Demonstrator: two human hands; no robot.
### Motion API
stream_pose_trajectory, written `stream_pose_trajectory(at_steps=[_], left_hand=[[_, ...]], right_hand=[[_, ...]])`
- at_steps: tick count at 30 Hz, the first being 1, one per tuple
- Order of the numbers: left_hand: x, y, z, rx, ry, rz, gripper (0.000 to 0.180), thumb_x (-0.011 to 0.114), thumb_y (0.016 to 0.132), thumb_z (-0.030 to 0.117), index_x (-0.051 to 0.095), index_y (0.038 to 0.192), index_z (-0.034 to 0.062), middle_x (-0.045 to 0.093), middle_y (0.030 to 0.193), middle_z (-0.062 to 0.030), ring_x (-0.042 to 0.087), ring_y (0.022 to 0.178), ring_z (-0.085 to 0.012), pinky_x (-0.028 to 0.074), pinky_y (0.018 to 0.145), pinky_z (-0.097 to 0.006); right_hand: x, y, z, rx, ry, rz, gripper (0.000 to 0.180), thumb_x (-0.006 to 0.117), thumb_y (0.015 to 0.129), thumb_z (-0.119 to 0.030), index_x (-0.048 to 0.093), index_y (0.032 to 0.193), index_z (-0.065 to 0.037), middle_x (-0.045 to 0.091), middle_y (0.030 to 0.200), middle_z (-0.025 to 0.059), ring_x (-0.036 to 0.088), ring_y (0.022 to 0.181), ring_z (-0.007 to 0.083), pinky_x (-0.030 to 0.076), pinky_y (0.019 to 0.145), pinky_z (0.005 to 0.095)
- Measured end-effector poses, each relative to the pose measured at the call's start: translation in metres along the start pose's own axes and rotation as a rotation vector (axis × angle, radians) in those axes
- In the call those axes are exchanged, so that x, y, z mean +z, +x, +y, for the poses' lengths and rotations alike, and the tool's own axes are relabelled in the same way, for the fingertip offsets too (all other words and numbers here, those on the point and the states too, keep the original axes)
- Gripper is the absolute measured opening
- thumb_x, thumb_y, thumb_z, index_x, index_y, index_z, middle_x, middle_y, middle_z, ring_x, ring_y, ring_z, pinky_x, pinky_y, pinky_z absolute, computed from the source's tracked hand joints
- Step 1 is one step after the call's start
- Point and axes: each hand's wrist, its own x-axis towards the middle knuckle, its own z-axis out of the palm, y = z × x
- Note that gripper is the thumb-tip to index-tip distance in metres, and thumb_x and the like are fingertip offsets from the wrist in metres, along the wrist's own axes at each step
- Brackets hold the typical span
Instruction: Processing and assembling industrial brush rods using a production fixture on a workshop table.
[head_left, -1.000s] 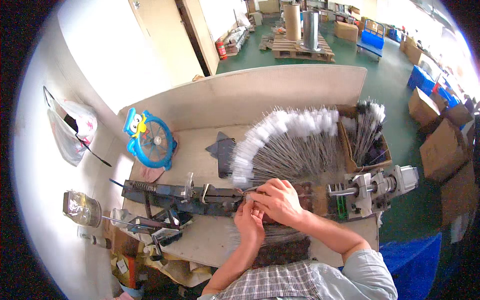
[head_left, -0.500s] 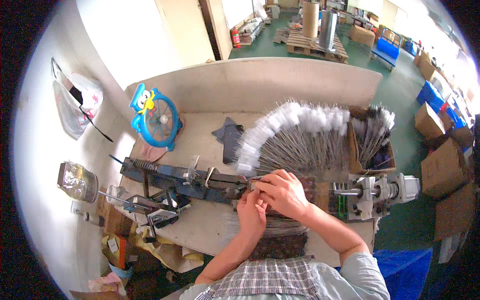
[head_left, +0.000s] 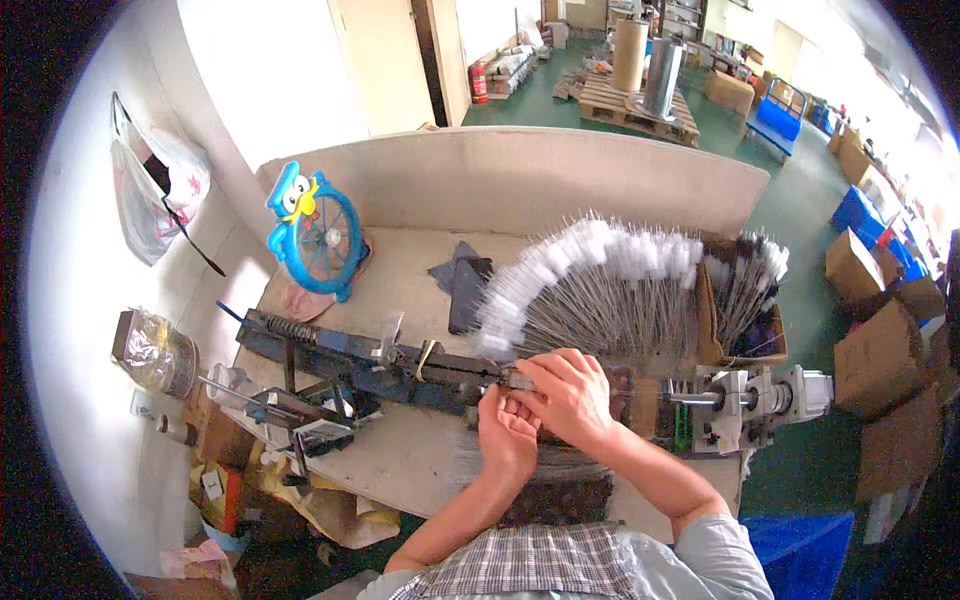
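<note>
My left hand (head_left: 508, 432), fingers curled, is at the right end of a long dark metal fixture (head_left: 350, 366). Over it from the right comes my right hand (head_left: 572, 397), its fingertips pinched together at the fixture's end. Whatever sits between the fingertips is too small and covered to make out. Just beyond the hands fans a large row of thin wire brushes (head_left: 600, 290) with white bristle tips. Below my hands lies a bundle of fine grey wires (head_left: 570, 450), partly hidden by my wrists.
A motor-driven spindle (head_left: 745, 395) stands at the bench's right end. A cardboard box (head_left: 708, 310) holds more brushes. A dark phone-like slab (head_left: 467, 295) and a blue cartoon-duck fan (head_left: 325, 240) are further back. The bench's raised back board (head_left: 560, 170) bounds the far side.
Both hands stay at the fixture's end. The right hand's fingers have shifted and lie flatter over the left. The whole view has moved slightly.
</note>
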Motion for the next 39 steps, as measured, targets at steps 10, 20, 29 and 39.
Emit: stream_pose_trajectory(at_steps=[10,20,29,39], left_hand=[[0.001,0.005,-0.006,0.108,0.163,0.007,0.006,0.051,0.086,0.005,0.052,0.09,0.0011,0.055,0.088,-0.0057,0.056,0.082,-0.0123,0.048,0.076,-0.026],[-0.003,0.006,-0.008,0.125,0.144,-0.015,0.01,0.052,0.084,0.003,0.053,0.093,0.0,0.057,0.093,-0.0084,0.057,0.083,-0.0154,0.048,0.078,-0.028],[-0.009,0.013,-0.012,0.133,0.187,-0.038,0.012,0.051,0.086,0.008,0.055,0.097,0.0036,0.059,0.092,-0.0058,0.059,0.082,-0.016,0.05,0.074,-0.027],[-0.002,0.002,0.003,0.022,0.073,-0.023,0.052,0.031,0.093,0.048,0.051,0.105,0.0023,0.056,0.105,-0.0139,0.056,0.096,-0.0279,0.046,0.086,-0.039]], right_hand=[[-0.011,-0.008,0.014,-0.065,0.024,0.0,0.021,0.069,0.066,-0.021,0.07,0.087,-0.015,0.063,0.09,-0.0001,0.057,0.088,0.0183,0.044,0.075,0.0335],[-0.008,-0.011,0.014,-0.057,0.046,0.029,0.023,0.07,0.064,-0.018,0.069,0.087,-0.014,0.063,0.089,-0.0004,0.058,0.085,0.0175,0.043,0.072,0.0324],[-0.017,-0.009,0.013,-0.068,0.039,0.01,0.02,0.07,0.065,-0.019,0.068,0.084,-0.013,0.063,0.089,-0.0012,0.058,0.084,0.0177,0.044,0.071,0.0324],[-0.028,-0.026,0.022,-0.04,-0.125,-0.204,0.014,0.063,0.069,-0.013,0.065,0.082,-0.009,0.059,0.077,0.0012,0.054,0.081,0.0206,0.042,0.072,0.0353]])
